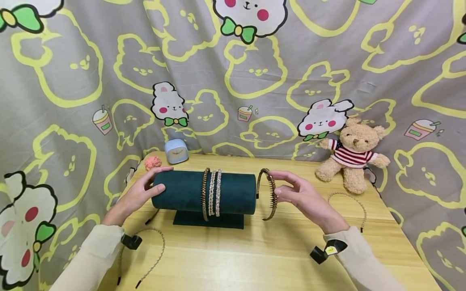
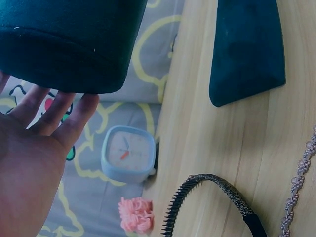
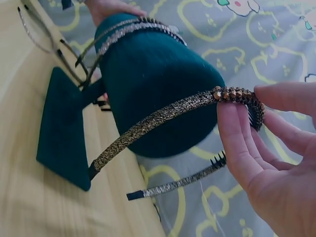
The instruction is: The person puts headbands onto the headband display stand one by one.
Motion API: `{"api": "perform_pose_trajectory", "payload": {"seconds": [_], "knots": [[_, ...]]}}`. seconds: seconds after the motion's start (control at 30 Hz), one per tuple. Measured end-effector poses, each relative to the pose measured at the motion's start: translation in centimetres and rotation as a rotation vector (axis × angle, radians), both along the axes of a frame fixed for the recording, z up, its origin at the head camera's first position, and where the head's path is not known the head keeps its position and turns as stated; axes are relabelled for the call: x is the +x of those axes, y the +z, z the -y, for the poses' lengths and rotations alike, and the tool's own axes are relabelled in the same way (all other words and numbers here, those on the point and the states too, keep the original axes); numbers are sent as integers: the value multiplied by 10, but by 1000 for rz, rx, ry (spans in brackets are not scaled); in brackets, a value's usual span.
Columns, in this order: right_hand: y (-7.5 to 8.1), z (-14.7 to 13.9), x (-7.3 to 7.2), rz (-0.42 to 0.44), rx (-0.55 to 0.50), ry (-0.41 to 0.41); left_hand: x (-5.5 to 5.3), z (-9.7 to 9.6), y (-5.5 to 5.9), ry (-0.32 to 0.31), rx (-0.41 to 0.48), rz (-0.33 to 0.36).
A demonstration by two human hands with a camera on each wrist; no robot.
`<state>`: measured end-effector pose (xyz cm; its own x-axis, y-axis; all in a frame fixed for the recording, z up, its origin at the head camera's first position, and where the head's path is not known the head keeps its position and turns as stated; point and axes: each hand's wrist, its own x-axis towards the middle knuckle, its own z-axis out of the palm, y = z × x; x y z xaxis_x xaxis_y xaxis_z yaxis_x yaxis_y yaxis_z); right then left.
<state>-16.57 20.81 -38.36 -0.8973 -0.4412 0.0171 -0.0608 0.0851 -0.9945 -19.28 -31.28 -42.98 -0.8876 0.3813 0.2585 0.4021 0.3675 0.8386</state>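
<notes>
A dark green velvet headband stand (image 1: 174, 190) with a horizontal roll is at the middle of the table. My left hand (image 1: 141, 195) grips the roll's left end, its thumb in front and fingers over the top; the left wrist view shows fingertips against the end (image 2: 74, 74). At the right end, my right hand (image 1: 309, 200) pinches a bronze beaded headband (image 1: 273, 194) with comb teeth. In the right wrist view this headband (image 3: 163, 114) stands beside the roll's end, its ends spread apart. A bronze headband (image 1: 205, 194) and sparkling pale headbands (image 1: 218, 192) sit round the roll.
A thin beaded headband (image 1: 162, 242) lies at front left, another (image 1: 364, 210) at right. A dark toothed headband (image 2: 197, 180) lies left of the stand. Behind stand a blue clock (image 1: 176, 151), a pink yarn-like ball (image 1: 153, 162) and a teddy bear (image 1: 351, 157). A patterned curtain (image 1: 262, 81) surrounds the table.
</notes>
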Motion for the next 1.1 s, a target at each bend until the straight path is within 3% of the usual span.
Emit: {"api": "perform_pose_trajectory", "payload": {"seconds": [0.57,0.77,1.1], "knots": [[2,36,1,5,-76,44,1,0,0,14,-11,3],[1,42,0,-51,-13,23,2,-1,1,21,-16,0],[4,45,3,-219,138,10,1,0,0,21,-18,-3]]}}
